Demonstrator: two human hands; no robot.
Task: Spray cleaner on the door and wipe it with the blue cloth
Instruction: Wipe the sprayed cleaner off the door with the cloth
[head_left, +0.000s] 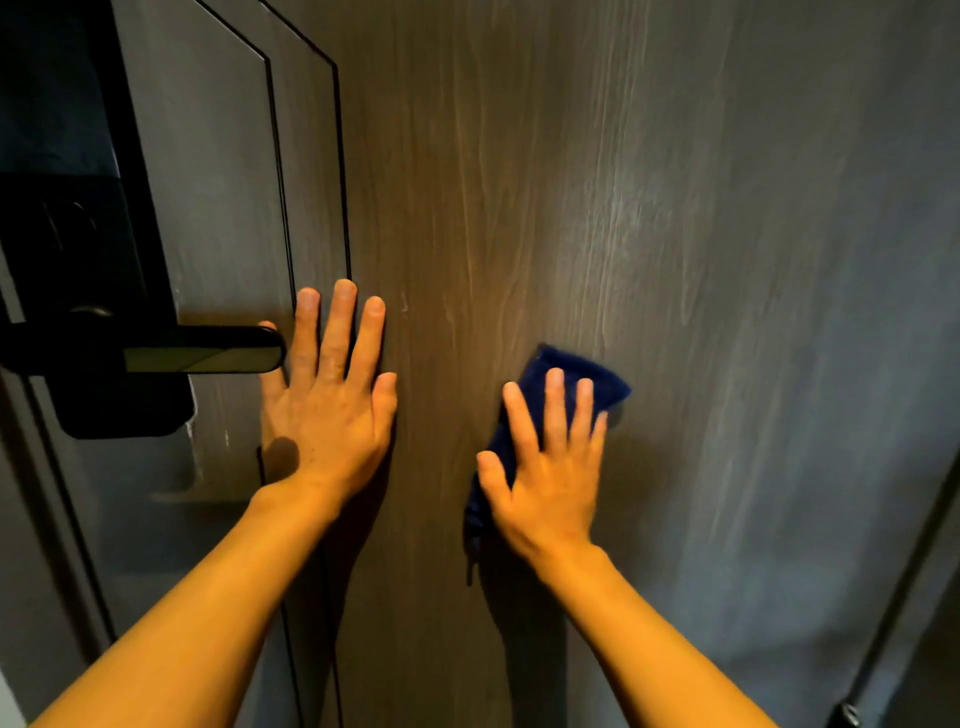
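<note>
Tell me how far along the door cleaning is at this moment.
Spraying looks done: pale streaks sheen the door and no spray bottle is in view. Wiping is in hand: the right hand presses the blue cloth flat on the panel, the left hand braced beside the handle. Left: the streaked area above and to the right.

The scene was dim, with warm light pooling mid-door (519, 208) and fading toward dark edges. Soft shadows fell below both forearms, and wide-angle distortion bent the door's lines.
</note>
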